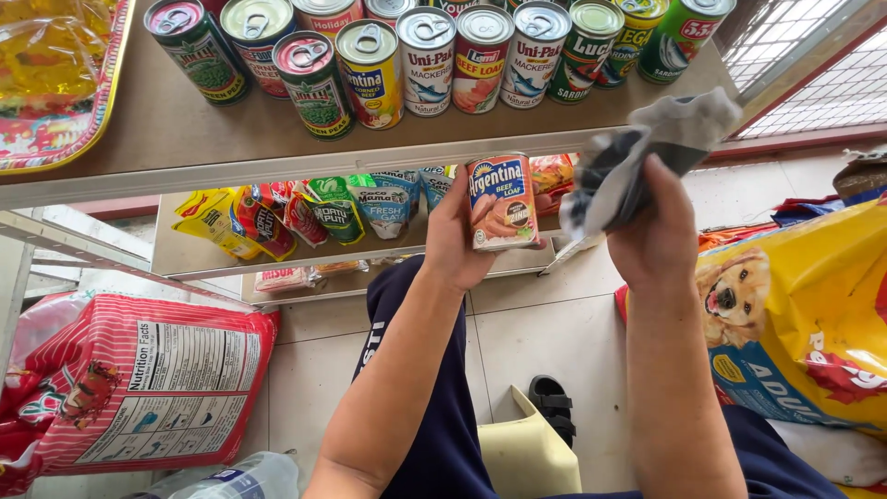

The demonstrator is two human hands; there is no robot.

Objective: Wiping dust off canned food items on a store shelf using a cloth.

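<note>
A red-labelled can (502, 202), a grey-and-black cloth (637, 152), a yellow sack (813, 314).

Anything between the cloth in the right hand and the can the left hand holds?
Nothing visible. The left hand holds the red can upright; the grey cloth in the right hand sits just beside it, open gap between.

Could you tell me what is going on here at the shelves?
A person's left hand holds a red-labelled can upright below the top shelf, while the right hand grips a grey cloth just beside it. A row of cans stands on that shelf, with sachets on the shelf underneath.
</note>
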